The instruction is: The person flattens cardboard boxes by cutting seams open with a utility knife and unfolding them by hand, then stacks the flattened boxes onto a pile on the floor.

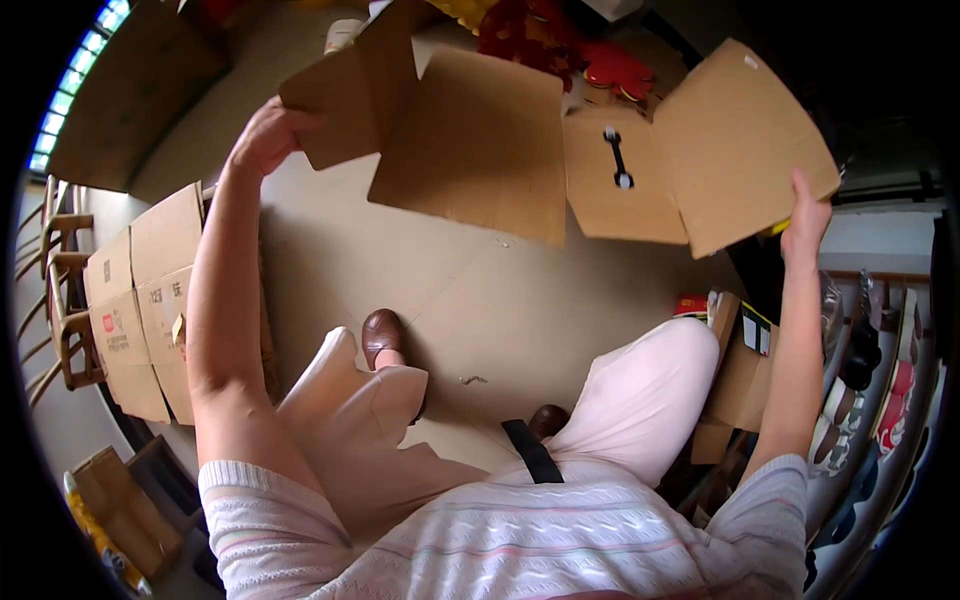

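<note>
Your left hand point(270, 135) pinches one end of the opened cardboard point(475, 145), your right hand point(806, 225) the other (fingers partly hidden); the cardboard hangs above the floor point(480, 310); an uneven pull could tear a crease or slip an edge free; red decorations point(617, 70) beyond it and a box point(750, 370) by your right knee point(690, 345) could crowd it; a printed carton point(145, 300) stands at left.

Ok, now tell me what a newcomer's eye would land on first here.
First, the large opened-out cardboard, spread across the top of the view between the left hand and the right hand, with a black handle on its right half. Next, the bright red shapes just beyond its upper edge. Then the shoes in rows at the far right, opposite a printed box on the left.
</note>
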Tool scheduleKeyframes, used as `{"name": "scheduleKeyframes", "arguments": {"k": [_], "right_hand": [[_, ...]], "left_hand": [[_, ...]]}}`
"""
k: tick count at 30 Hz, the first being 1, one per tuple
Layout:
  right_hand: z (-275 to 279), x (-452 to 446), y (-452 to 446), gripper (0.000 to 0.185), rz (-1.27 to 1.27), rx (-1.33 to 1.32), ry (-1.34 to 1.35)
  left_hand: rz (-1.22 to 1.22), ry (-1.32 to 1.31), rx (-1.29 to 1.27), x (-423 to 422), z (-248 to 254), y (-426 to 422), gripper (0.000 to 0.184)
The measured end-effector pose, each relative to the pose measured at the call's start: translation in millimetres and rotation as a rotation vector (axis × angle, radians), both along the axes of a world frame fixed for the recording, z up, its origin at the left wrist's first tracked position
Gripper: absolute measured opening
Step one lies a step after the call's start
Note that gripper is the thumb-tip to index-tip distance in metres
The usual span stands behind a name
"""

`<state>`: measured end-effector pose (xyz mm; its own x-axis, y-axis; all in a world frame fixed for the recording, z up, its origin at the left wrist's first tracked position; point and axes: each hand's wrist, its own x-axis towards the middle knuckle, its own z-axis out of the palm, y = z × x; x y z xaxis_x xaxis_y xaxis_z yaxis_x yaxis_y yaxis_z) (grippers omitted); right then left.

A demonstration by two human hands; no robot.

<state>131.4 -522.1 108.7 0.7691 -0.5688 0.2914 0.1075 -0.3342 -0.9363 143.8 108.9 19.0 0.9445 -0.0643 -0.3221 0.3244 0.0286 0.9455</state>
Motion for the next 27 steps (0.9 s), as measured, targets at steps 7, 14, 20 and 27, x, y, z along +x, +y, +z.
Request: {"name": "scheduleKeyframes", "arguments": {"k": [7, 14, 20, 27], "right_hand": [[-96, -61, 67, 0.035, 0.147, -0.314, 0.174], [-108, -96, 79, 0.034, 0.088, -0.181, 0.242], [-108, -109, 75, 0.041, -0.083, 0.137, 0.257], [-104, -117, 29, 0.049, -0.142, 0.48, 0.176]], "left_hand": [[-0.99, 0.205, 0.466, -29, -51, -85, 0.064], [-0.735, 0.625, 0.692, -32, -147, -95, 0.092], [-0.601, 0.738, 0.469, -50, -210, -108, 0.104], [-0.174, 0.682, 0.516, -50, -204, -119, 0.103]]}}
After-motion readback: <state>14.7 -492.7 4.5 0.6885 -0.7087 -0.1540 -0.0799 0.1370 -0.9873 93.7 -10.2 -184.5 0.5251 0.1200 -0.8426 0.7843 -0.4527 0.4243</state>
